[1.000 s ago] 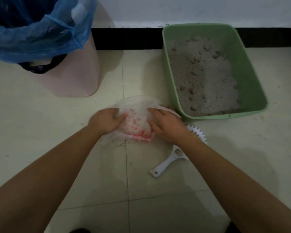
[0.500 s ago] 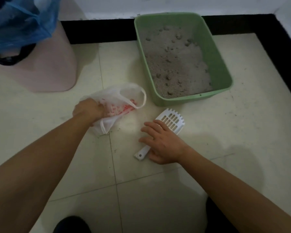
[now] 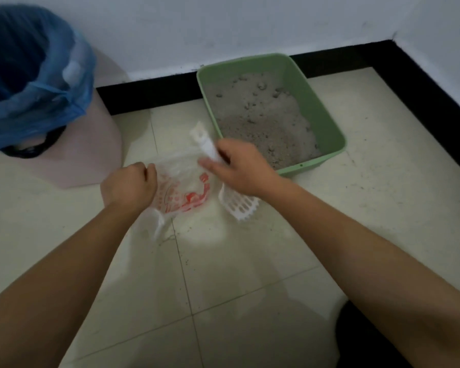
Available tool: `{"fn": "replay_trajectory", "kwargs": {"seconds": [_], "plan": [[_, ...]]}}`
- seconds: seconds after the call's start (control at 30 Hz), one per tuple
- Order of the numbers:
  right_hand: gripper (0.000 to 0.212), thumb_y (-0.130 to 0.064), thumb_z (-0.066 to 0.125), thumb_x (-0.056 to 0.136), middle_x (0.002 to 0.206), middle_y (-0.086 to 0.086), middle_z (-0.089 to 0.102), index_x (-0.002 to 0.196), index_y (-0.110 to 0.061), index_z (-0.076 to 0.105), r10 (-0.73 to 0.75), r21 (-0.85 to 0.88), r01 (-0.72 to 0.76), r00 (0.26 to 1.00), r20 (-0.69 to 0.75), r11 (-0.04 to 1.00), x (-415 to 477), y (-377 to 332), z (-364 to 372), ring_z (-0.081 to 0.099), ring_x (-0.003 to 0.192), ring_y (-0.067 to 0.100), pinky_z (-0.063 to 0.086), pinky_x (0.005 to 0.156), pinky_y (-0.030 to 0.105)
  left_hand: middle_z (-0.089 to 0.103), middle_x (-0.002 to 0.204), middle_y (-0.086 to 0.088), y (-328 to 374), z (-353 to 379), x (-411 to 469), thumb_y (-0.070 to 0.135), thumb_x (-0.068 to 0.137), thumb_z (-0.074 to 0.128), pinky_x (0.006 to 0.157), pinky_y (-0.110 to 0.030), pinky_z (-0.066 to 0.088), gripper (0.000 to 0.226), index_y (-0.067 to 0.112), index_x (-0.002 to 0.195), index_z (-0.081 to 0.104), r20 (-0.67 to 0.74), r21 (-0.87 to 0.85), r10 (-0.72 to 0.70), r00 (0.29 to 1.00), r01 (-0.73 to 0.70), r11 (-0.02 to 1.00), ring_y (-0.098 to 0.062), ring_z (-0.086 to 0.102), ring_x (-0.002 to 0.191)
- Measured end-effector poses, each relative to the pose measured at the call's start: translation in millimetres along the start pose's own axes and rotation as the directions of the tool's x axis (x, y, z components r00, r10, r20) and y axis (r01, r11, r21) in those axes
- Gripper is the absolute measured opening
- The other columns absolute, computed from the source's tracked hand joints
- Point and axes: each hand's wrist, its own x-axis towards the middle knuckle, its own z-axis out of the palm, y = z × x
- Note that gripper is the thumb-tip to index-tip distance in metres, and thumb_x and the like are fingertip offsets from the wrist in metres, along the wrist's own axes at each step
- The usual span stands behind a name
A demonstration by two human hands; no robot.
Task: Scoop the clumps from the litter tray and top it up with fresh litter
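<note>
your right hand grips the white scoop by its handle; your left hand fists the plastic bag rim on the floor. turn the slotted head toward the green litter tray just beside, slide under the clumps, sift gently, and hold the bag mouth wide. both forearms reach forward, the handle pointing away from you.

Green tray w/ clumpy grey litter; white slotted scoop just beside.
</note>
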Motion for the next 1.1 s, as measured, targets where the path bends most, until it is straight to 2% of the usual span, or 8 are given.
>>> {"fn": "replay_trajectory", "kwargs": {"seconds": [0.1,0.2,0.4,0.47,0.63,0.73,0.9,1.1], "plan": [[0.031,-0.039,0.054,0.099,0.070,-0.003,0.055,0.085,-0.012,0.059,0.248,0.396,-0.127,0.929,-0.273,0.910,27,-4,-41,0.051,0.055,0.007,0.045,0.052,0.020,0.044,0.052,-0.003,13,-8,6,0.038,0.100,0.035,0.052,-0.028,0.033,0.051,0.010,0.062,0.053,-0.075,-0.083,0.012,0.997,-0.018,0.996,-0.029,0.046,0.052],[0.029,-0.033,0.050,0.099,0.068,-0.007,0.052,0.085,-0.012,0.063,0.426,0.428,-0.268,0.841,-0.333,0.863,53,6,-83,0.046,0.055,0.002,0.040,0.054,0.019,0.053,0.058,-0.007,38,-10,16,0.042,0.100,0.030,0.052,-0.031,0.036,0.050,0.013,0.064,0.049,-0.093,-0.225,0.021,0.995,-0.041,0.973,-0.032,0.052,0.058],[0.029,-0.014,0.048,0.100,0.089,0.006,0.069,0.128,-0.007,0.051,0.583,0.595,-0.533,0.802,0.129,0.602,72,34,-146,0.068,0.069,0.013,0.052,0.055,0.027,0.066,0.096,-0.013,105,-10,37,0.044,0.099,0.035,0.072,-0.036,0.043,0.041,0.011,0.105,0.058,0.056,-0.466,-0.104,0.993,0.118,0.877,-0.035,0.060,0.090],[0.048,0.003,0.041,0.099,0.117,0.012,0.066,0.145,-0.011,0.037,0.505,0.615,-0.580,0.802,0.318,0.534,67,40,-160,0.073,0.093,0.020,0.060,0.078,0.034,0.064,0.108,-0.015,126,-6,43,0.042,0.100,0.037,0.075,-0.035,0.040,0.042,0.008,0.117,0.054,0.162,-0.509,-0.118,0.980,0.186,0.840,-0.034,0.059,0.100],[0.032,-0.009,0.037,0.099,0.122,0.021,0.066,0.125,-0.003,0.055,0.431,0.470,-0.693,0.714,0.551,0.547,58,76,-172,0.068,0.106,0.031,0.053,0.095,0.051,0.049,0.137,-0.022,176,10,50,0.044,0.101,0.035,0.095,-0.040,0.041,0.058,0.001,0.140,0.034,0.304,-0.600,-0.184,0.935,0.337,0.726,-0.039,0.050,0.122],[0.029,-0.021,0.056,0.098,0.107,0.020,0.071,0.120,-0.003,0.061,0.514,0.102,-0.671,0.648,0.562,0.734,62,109,-168,0.073,0.092,0.026,0.060,0.083,0.040,0.041,0.141,-0.022,198,25,49,0.041,0.103,0.031,0.094,-0.044,0.041,0.055,0.003,0.143,0.028,0.293,-0.573,-0.234,0.927,0.367,0.733,-0.042,0.048,0.122],[0.022,-0.013,0.050,0.101,0.096,0.009,0.070,0.120,-0.023,0.047,0.543,-0.351,-0.414,0.640,0.544,0.839,78,153,-171,0.070,0.079,0.021,0.057,0.063,0.033,0.058,0.112,-0.020,207,52,52,0.023,0.103,0.028,0.075,-0.038,0.039,0.034,0.010,0.133,0.036,0.191,-0.542,-0.332,0.924,0.382,0.749,-0.036,0.058,0.096],[0.048,-0.044,0.045,0.098,0.076,0.009,0.061,0.109,-0.001,0.062,0.544,-0.501,-0.281,0.660,0.518,0.818,95,198,-173,0.053,0.057,0.023,0.042,0.054,0.029,0.063,0.100,-0.016,213,53,49,0.027,0.106,0.024,0.069,-0.033,0.037,0.040,0.014,0.141,0.036,0.127,-0.507,-0.381,0.916,0.390,0.769,-0.035,0.061,0.089]]}}
